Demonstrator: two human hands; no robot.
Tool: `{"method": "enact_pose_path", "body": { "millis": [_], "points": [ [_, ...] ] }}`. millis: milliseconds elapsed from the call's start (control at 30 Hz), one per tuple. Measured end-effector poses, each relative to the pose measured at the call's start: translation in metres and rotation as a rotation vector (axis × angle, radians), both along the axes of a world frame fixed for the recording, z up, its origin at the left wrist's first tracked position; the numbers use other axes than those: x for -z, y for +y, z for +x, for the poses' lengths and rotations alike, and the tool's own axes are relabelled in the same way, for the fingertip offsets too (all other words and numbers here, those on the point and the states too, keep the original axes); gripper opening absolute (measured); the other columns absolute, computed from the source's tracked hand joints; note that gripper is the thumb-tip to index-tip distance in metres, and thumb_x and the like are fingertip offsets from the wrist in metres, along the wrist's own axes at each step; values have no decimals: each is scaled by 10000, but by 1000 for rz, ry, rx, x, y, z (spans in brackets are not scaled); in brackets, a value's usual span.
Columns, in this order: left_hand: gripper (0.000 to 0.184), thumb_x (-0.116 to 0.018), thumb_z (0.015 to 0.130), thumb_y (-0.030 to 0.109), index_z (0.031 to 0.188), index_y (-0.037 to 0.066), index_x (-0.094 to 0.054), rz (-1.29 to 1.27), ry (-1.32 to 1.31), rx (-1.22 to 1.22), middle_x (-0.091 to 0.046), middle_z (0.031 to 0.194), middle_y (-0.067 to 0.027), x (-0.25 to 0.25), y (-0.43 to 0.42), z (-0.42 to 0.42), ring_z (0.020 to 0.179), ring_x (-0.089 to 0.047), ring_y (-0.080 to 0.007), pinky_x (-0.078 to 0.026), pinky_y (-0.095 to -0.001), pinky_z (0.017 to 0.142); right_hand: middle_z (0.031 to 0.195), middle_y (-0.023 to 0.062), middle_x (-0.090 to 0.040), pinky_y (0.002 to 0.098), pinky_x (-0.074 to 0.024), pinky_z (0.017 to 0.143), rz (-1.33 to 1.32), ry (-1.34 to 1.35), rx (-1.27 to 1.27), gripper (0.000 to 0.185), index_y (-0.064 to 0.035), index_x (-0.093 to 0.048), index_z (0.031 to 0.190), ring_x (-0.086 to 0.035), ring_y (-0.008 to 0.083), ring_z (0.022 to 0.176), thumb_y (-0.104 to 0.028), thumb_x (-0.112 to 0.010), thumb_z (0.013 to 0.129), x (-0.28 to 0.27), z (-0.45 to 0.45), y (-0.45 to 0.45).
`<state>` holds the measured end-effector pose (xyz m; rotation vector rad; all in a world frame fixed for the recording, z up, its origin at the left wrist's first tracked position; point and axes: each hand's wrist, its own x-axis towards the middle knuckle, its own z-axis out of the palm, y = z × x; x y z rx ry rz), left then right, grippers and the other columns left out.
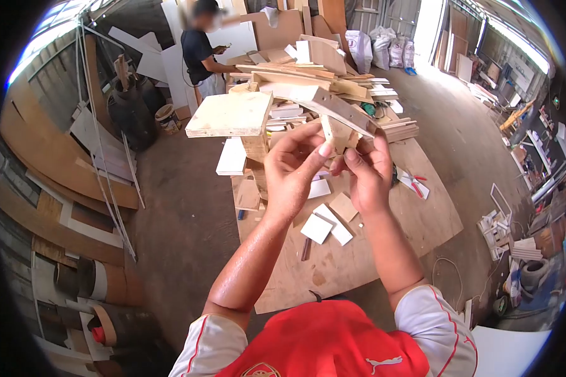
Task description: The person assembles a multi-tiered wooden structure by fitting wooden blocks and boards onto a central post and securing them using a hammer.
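Both my hands are raised over the worktable, closed on a small pale wooden piece (338, 135) with a ragged right edge. My left hand (290, 164) grips its left side with thumb and fingers. On the other side, my right hand (370, 171) pinches it low down, the thumb pointing up. A board with holes along its edge (333, 108) shows just behind the fingers; whether the right fingers touch it I cannot tell. Left of my left hand, a thick square plywood panel (229, 114) rests on a wooden block (255, 148).
The plywood worktable (415, 232) carries white offcuts (317, 229), red-handled pliers (415, 186) and a green tool (368, 109). Stacked boards fill its far end, where a co-worker (202, 50) stands. White sacks (383, 47) stand behind; a cable (449, 261) lies on the floor at right.
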<state>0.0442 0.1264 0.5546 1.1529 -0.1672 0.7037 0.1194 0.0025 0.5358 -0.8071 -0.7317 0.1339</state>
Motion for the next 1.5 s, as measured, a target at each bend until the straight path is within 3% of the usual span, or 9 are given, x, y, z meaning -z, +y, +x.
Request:
{"method": "enact_pose_path", "body": {
  "millis": [133, 333, 533, 700, 733, 1033, 1167, 1333, 1500],
  "points": [
    [681, -805, 883, 72, 1441, -64, -440, 92, 23, -133, -572, 1270, -138, 4, 6, 6, 1031, -622, -161, -561, -305, 868, 1136, 151, -684, 300, -566, 655, 21, 185, -203, 591, -46, -402, 1468, -681, 175, 761, -114, -692, 957, -5, 5, -1],
    [795, -772, 918, 125, 1530, -50, -295, 40, -63, -150, -549, 1331, -167, -4, -8, 9, 1144, -600, -222, -535, -363, 949, 1143, 109, -679, 272, -551, 678, -60, 70, -128, 619, -112, -407, 1486, -676, 141, 804, -104, -711, 947, 7, 20, -2],
    [609, -737, 951, 139, 1426, -38, -400, 18, 31, -228, -623, 1287, -187, -13, -17, 11, 1211, -606, -223, -499, -371, 1039, 1176, 96, -688, 285, -557, 693, -165, -63, -25, 672, -119, -396, 1499, -694, 177, 846, -127, -746, 926, 18, 36, -16],
    [611, -696, 956, 198, 1429, -63, -411, 2, 59, -227, -605, 1286, -201, 1, -26, 19, 1178, -629, -263, -502, -413, 1049, 1281, 94, -620, 273, -548, 786, -49, -64, -83, 651, -108, -434, 1484, -627, 133, 1061, -39, -725, 905, 20, 40, -28],
    [609, -769, 912, 88, 1388, -49, -415, -65, 101, -148, -628, 1288, -208, 5, -27, 17, 1215, -610, -241, -481, -382, 1069, 1289, 95, -613, 283, -550, 811, -35, -57, -75, 659, -108, -439, 1482, -620, 138, 1085, -27, -730, 897, 22, 41, -30],
    [692, -844, 856, 173, 1364, -40, -425, -39, 238, 16, -606, 1289, -178, 65, -45, 2, 1246, -577, -237, -454, -386, 1086, 1197, 72, -626, 319, -578, 873, -204, 62, 3, 652, -72, -515, 1319, -648, 175, 1054, 106, -751, 738, 80, 55, -49],
    [676, -868, 826, 164, 1321, -36, -454, -3, 318, -16, -614, 1273, -178, 90, -39, -17, 1237, -583, -233, -454, -392, 1087, 1205, 48, -577, 332, -598, 875, -246, 29, 32, 630, -149, -436, 1359, -624, 177, 1113, 61, -699, 827, 99, 32, -44],
    [720, -939, 739, 217, 1230, -30, -474, 272, 256, -266, -629, 1216, -182, 145, -15, -48, 1179, -618, -230, -492, -406, 1035, 1261, 79, -573, 334, -559, 910, -479, 50, 22, 707, -73, -464, 1342, -621, 184, 1122, -108, -869, 764, 153, -5, -20],
    [755, -944, 721, 132, 1250, -16, -427, 421, 333, -390, -603, 1199, -172, 186, 14, -81, 1156, -594, -244, -477, -391, 987, 1190, 72, -588, 319, -563, 840, -534, 81, 34, 702, -49, -430, 1373, -619, 183, 1066, -244, -813, 818, 172, -46, 37]
  ]
}}
